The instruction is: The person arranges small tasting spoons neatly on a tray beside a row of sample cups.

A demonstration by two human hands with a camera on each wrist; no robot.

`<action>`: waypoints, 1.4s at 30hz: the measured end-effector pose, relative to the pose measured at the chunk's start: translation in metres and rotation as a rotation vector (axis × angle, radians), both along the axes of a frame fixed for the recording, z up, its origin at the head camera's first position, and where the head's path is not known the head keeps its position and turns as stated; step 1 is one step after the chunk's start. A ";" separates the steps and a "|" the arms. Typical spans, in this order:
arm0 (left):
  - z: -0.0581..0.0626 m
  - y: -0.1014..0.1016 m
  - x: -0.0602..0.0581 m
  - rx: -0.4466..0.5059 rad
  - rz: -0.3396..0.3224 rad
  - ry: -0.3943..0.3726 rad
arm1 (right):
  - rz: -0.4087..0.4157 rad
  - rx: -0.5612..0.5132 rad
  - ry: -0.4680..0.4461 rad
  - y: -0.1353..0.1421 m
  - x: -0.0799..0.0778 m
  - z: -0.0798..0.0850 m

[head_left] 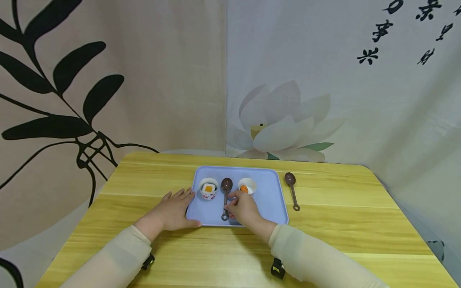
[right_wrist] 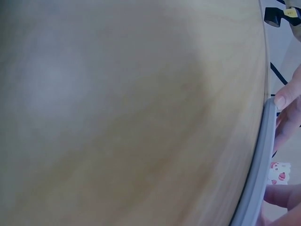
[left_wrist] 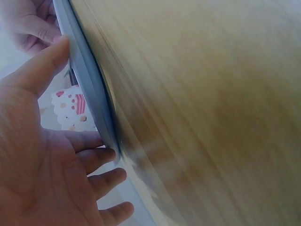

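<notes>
While the left hand (head_left: 173, 211), its grip spread apart, is touching the pale-blue rectangular tray (head_left: 265, 202) at lower centre, presumably preventing sliding, the right hand (head_left: 246, 209) is holding curled fingers at the dark-brown round-bowled spoon (head_left: 226, 185) lying there; whether they are clamping it is unclear.

Right of the loose brown spoon (head_left: 291, 186), the table (head_left: 335, 204) gives broad room to pass; only a narrow gap runs between that spoon and the blue tray (head_left: 271, 200). On the tray, bare surface lies between the right paper cup (head_left: 253, 185) and the right rim. The left paper cup (head_left: 208, 195) and the brown spoon on the tray (head_left: 226, 185) leave a slim lane between the 2. The left hand (head_left: 172, 211) blocks the near left corner; the right hand (head_left: 247, 209) bars the near approach to the right paper cup.
</notes>
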State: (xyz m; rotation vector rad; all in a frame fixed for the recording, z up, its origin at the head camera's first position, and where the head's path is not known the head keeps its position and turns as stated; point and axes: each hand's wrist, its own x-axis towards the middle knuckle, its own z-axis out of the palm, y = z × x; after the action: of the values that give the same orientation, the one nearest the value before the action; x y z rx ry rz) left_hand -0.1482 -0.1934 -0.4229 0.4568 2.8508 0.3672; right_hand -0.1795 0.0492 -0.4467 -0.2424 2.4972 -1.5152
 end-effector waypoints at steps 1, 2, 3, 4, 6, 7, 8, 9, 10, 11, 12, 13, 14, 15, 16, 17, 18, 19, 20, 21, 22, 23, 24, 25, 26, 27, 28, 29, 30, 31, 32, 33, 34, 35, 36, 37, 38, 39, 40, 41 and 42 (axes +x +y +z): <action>0.000 0.000 0.000 -0.001 -0.001 0.001 | 0.000 -0.001 -0.002 0.000 0.000 0.000; 0.000 0.000 0.000 -0.001 -0.002 0.001 | 0.000 -0.002 -0.002 0.000 0.000 0.000; 0.000 0.000 0.000 -0.001 -0.002 0.000 | 0.002 -0.001 0.001 0.001 0.001 0.000; 0.000 0.001 0.000 -0.003 -0.002 -0.002 | 0.002 0.000 -0.001 0.001 0.001 0.001; 0.000 0.001 0.000 0.001 -0.007 -0.002 | 0.004 0.004 -0.005 0.002 0.001 0.001; 0.000 0.001 0.000 0.001 -0.005 -0.004 | 0.007 0.006 -0.005 0.003 0.002 0.002; 0.000 0.001 0.000 0.000 -0.002 -0.007 | 0.011 0.008 -0.005 0.004 0.002 0.002; -0.001 0.001 0.000 0.001 -0.001 -0.008 | 0.015 0.011 -0.006 0.005 0.002 0.002; -0.001 0.001 0.000 0.001 -0.001 -0.007 | 0.018 0.013 -0.008 0.006 0.002 0.003; -0.001 0.001 0.000 0.002 -0.001 -0.005 | 0.023 0.014 -0.006 0.007 0.002 0.003; -0.002 0.000 0.000 -0.001 0.000 -0.004 | 0.026 0.014 -0.006 0.009 0.002 0.004; -0.002 0.000 -0.001 -0.003 0.002 -0.004 | 0.032 0.013 0.000 0.011 0.002 0.004; -0.002 0.000 -0.001 -0.004 0.001 -0.002 | 0.033 0.016 0.003 0.013 0.002 0.005; -0.002 0.000 -0.001 -0.004 0.000 0.000 | 0.034 0.016 0.007 0.015 0.002 0.007; -0.002 0.000 -0.001 -0.005 -0.001 0.003 | 0.033 0.017 0.009 0.016 0.002 0.008; -0.002 0.000 -0.001 -0.005 -0.001 0.004 | 0.036 0.017 0.012 0.018 0.002 0.009; -0.002 0.000 -0.001 -0.005 0.000 0.005 | 0.039 0.017 0.012 0.020 0.002 0.011; -0.002 0.000 -0.001 -0.004 0.000 0.005 | 0.043 0.021 0.015 0.022 0.002 0.013; -0.002 0.000 -0.001 -0.004 0.000 0.005 | 0.044 0.025 0.012 0.023 0.002 0.015; -0.002 0.000 -0.001 -0.005 0.001 0.005 | 0.050 0.025 0.009 0.025 0.002 0.017; -0.002 0.000 -0.001 -0.005 0.002 0.004 | 0.056 0.028 0.006 0.027 0.002 0.019; -0.001 0.001 -0.001 -0.005 0.002 0.003 | 0.061 0.029 0.004 0.028 0.002 0.020; -0.001 0.001 -0.001 -0.004 -0.001 0.002 | 0.063 0.031 0.000 0.030 0.002 0.022; 0.000 0.001 -0.001 -0.002 -0.002 0.001 | 0.067 0.033 -0.001 0.032 0.002 0.023; 0.001 0.001 -0.001 -0.001 -0.004 0.000 | 0.072 0.033 -0.001 0.033 0.002 0.024; 0.001 0.001 -0.001 0.001 -0.005 -0.001 | 0.076 0.031 -0.002 0.035 0.002 0.025; 0.001 0.001 -0.001 0.004 -0.007 -0.002 | 0.079 0.029 -0.002 0.036 0.003 0.026; 0.002 0.001 -0.001 0.006 -0.010 -0.002 | 0.081 0.024 0.002 0.038 0.003 0.027; 0.002 0.001 -0.001 0.009 -0.012 0.000 | 0.081 0.020 0.002 0.039 0.004 0.028; 0.001 0.001 -0.001 0.008 -0.011 0.000 | 0.081 0.017 0.003 0.041 0.004 0.029; 0.001 0.001 -0.001 0.007 -0.011 0.001 | 0.080 0.013 0.004 0.042 0.004 0.030; 0.001 0.001 -0.001 0.008 -0.012 0.003 | 0.080 0.010 0.005 0.044 0.005 0.032; 0.001 0.001 -0.001 0.007 -0.012 0.005 | 0.081 0.008 0.005 0.046 0.005 0.033; 0.001 0.001 -0.001 0.007 -0.011 0.005 | 0.080 0.009 0.003 0.048 0.004 0.035; 0.000 0.000 -0.001 0.008 -0.010 0.005 | 0.077 0.011 -0.001 0.050 0.004 0.036; 0.000 0.000 0.000 0.009 -0.009 0.005 | 0.077 0.014 -0.001 0.052 0.004 0.038; 0.000 0.000 0.000 0.010 -0.009 0.004 | 0.076 0.018 -0.002 0.054 0.004 0.039; 0.000 0.000 0.001 0.012 -0.008 0.002 | 0.076 0.019 -0.003 0.056 0.003 0.040; 0.000 0.000 0.001 0.012 -0.005 0.001 | 0.076 0.020 -0.003 0.058 0.003 0.042; 0.000 0.000 0.001 0.014 -0.004 0.000 | 0.078 0.018 -0.001 0.060 0.002 0.044; 0.000 0.000 0.001 0.015 -0.003 0.000 | 0.084 0.018 0.003 0.062 0.002 0.045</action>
State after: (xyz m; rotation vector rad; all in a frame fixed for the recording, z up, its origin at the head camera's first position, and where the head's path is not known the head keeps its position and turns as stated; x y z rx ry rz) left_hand -0.1470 -0.1939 -0.4231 0.4641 2.8494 0.3879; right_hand -0.1777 0.1115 -0.4016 -0.3428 2.4687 -1.4608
